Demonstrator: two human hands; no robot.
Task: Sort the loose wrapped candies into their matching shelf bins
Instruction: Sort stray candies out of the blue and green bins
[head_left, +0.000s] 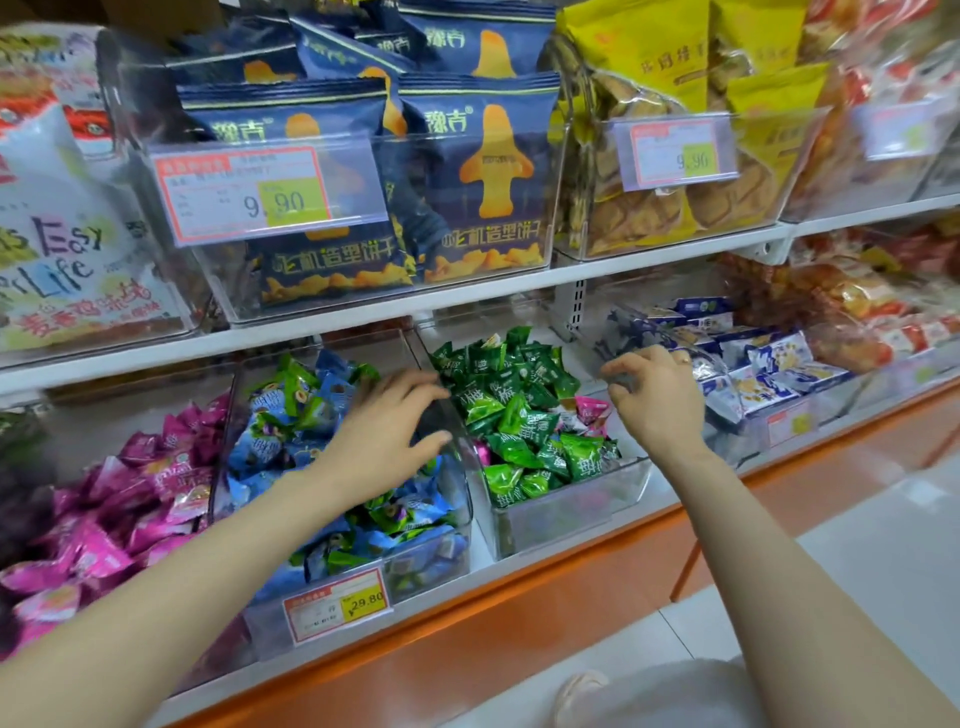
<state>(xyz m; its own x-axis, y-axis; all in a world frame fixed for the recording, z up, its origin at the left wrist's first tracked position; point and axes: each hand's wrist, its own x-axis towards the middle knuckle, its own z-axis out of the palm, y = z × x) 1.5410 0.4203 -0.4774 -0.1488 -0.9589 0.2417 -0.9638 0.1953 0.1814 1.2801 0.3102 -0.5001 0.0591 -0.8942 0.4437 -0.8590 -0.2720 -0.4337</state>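
Bare left hand (387, 431): forearm toward 1 o'clock, fingers spread. Bare right hand (657, 402): forearm toward 11 o'clock, fingers curled down, grasp unclear.

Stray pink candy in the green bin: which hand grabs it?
Probably right: the right hand hovers just beside the pink candy; the left hand is farther off, over the blue bin.

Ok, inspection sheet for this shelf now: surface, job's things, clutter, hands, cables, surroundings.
Surface: white shelf, mostly covered by stock.
Job's things: pink candies left; blue bin holds stray green candies; green bin holds a pink candy.
Clutter: price tag on blue bin.
Hands: left hand spread over the blue-green bin wall; right hand above green bin, fingers curled, hold unclear.
Cables: nothing seen.
Surroundings: snack bags above; orange base below.
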